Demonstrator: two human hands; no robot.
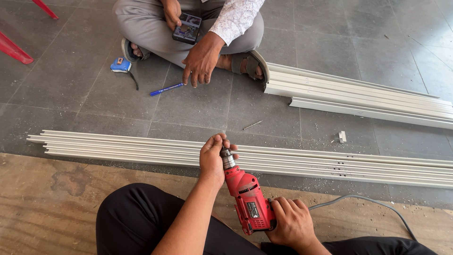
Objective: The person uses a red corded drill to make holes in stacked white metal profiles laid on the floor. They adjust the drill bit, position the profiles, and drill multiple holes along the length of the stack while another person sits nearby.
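Sitting on the floor with a red drill (247, 200) across the lap, its nose pointing at a long bundle of pale plastic channels (118, 146) lying flat on the grey tile floor (198, 106). Right hand (292, 224) wrapped closed around the drill's handle at the rear; left hand (213, 156) closed around the metal chuck (227, 159) at the front, fingers curled over its tip, so impossible to tell whether a bit is fitted. Grey cord (363, 203) trailing off to the right across a wooden board (52, 203).

Judging progress: some drilling looks done already, given a short row of small dark holes (337, 165) in the channels further right and pale shavings scattered along the board's edge. At the spot under the chuck, no hole visible, and the drill held above the channels rather than pressed to them, so probably a pause at the chuck, with more drilling left.

Across the floor, another person seated cross-legged, one hand (202, 61) hanging down near a blue pen (166, 89), the other holding a dark phone-like device (187, 28). Nearby: a blue tape measure (121, 65), a loose screw or nail (252, 125), a small white offcut (342, 136), and a second stack of channels (358, 97) well apart on the right
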